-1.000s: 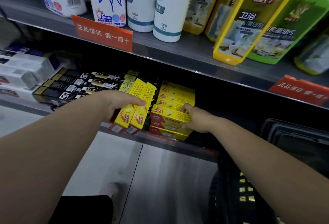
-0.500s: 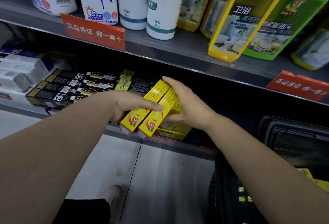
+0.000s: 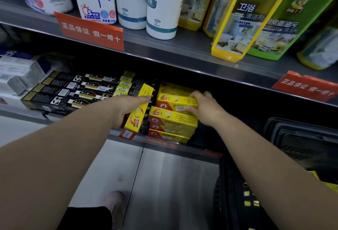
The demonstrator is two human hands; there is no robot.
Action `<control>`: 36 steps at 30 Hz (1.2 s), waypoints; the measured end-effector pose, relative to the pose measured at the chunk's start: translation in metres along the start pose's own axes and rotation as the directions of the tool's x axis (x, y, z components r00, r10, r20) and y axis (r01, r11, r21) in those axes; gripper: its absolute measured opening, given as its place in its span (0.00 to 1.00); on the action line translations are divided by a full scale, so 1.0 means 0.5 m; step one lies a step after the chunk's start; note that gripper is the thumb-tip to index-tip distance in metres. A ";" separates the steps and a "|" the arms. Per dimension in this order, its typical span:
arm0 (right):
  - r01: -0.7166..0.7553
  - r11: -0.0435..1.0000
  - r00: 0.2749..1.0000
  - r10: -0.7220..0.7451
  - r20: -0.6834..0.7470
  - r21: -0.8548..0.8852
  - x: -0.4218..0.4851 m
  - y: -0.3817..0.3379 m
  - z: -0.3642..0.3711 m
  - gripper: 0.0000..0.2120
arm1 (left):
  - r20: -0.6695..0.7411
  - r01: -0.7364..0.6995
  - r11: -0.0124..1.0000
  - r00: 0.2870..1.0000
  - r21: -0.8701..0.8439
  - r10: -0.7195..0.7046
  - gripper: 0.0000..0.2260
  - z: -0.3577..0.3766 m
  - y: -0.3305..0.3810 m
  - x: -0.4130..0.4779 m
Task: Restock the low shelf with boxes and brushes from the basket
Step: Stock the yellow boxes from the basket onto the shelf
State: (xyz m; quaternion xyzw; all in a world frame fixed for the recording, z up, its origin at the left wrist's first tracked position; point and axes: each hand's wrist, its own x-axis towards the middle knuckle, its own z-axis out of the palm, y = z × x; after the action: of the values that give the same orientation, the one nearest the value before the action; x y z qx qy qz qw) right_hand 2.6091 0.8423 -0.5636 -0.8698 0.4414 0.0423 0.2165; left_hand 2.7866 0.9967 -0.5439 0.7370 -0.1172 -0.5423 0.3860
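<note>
Boxes (image 3: 136,114) previously held by both hands were split: the right hand (image 3: 202,108) gripped one atop the yellow stack (image 3: 172,122) on the low shelf (image 3: 128,138), the left hand (image 3: 128,109) clasped the rest beside it, so stocking had advanced.

— How's the light?
— Bright on the top shelf (image 3: 182,50), with soft glare on the white bottles (image 3: 161,6). The low shelf (image 3: 128,136) sits in deep shadow at the back.
— Sharpness?
— The right hand (image 3: 203,107) is smeared with motion blur; the floor (image 3: 164,184) looks soft. Wide-angle bending curves the edges
</note>
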 end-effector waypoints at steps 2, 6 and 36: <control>0.004 1.000 0.996 -0.005 0.094 0.013 0.001 -0.005 0.013 0.23 | 0.000 0.001 1.000 1.000 -0.001 -0.001 0.38 0.008 0.001 0.004; 0.023 0.995 0.972 -0.044 0.232 0.094 -0.005 -0.003 0.015 0.32 | 0.008 0.002 1.000 1.000 -0.018 -0.001 0.40 0.023 0.005 0.013; 0.517 0.852 0.854 -0.507 -0.115 0.085 -0.044 -0.060 -0.026 0.24 | 0.044 -0.281 0.894 0.958 0.350 0.284 0.35 0.044 0.046 -0.011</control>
State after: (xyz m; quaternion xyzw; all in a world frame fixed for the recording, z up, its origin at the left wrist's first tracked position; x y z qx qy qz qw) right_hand 2.6179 0.8691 -0.5357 -0.9432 0.2045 -0.0805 0.2492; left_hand 2.7708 0.9748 -0.5266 0.7715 -0.3165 -0.4477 0.3227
